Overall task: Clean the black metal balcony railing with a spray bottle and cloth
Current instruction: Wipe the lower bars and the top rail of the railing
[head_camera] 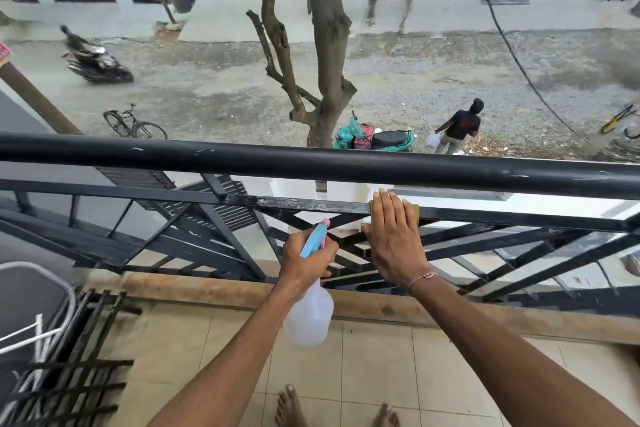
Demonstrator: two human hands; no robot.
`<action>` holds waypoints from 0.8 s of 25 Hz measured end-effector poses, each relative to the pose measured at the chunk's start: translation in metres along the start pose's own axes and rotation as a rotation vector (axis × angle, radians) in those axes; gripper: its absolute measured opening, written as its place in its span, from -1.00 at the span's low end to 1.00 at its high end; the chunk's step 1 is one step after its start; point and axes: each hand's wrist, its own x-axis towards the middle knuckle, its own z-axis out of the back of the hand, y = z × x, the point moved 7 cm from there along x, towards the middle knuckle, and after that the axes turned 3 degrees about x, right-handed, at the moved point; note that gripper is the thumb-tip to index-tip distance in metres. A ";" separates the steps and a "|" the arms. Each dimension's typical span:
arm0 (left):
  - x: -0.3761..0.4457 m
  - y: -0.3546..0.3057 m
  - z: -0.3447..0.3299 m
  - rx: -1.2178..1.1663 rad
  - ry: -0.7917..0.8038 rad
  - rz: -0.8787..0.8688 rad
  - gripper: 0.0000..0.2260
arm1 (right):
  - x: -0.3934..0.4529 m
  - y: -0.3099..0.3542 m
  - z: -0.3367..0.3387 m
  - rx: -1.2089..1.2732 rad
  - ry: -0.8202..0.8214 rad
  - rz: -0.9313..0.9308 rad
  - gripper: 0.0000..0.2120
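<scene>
My right hand lies flat, fingers straight and together, pressing a folded olive-yellow cloth against the flat black mid-rail of the black metal balcony railing; only the cloth's edges show past my fingertips and beside my knuckles. A thin pink thread bracelet circles that wrist. My left hand is curled round the neck of a clear plastic spray bottle with a light blue and pink trigger head, nozzle aimed up at the mid-rail just left of the cloth, the bottle's body hanging below my fist. I can read no label on the bottle.

The mid-rail looks wet and streaky around the cloth. The round top rail above it is glossy black with small scuffs of missing paint. Below, crossing diagonal bars run down to a brown ledge and beige floor tiles, where my bare toes show.
</scene>
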 end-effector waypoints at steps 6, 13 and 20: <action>0.009 0.026 0.066 -0.004 -0.104 0.030 -0.92 | 0.030 0.091 -0.014 0.012 0.022 0.045 -0.43; 0.016 0.043 0.131 -0.033 -0.228 0.031 -0.93 | 0.064 0.182 -0.024 0.091 0.070 0.103 -0.39; 0.019 0.056 0.173 -0.062 -0.271 0.045 -0.92 | 0.098 0.257 -0.029 0.173 0.102 0.239 -0.35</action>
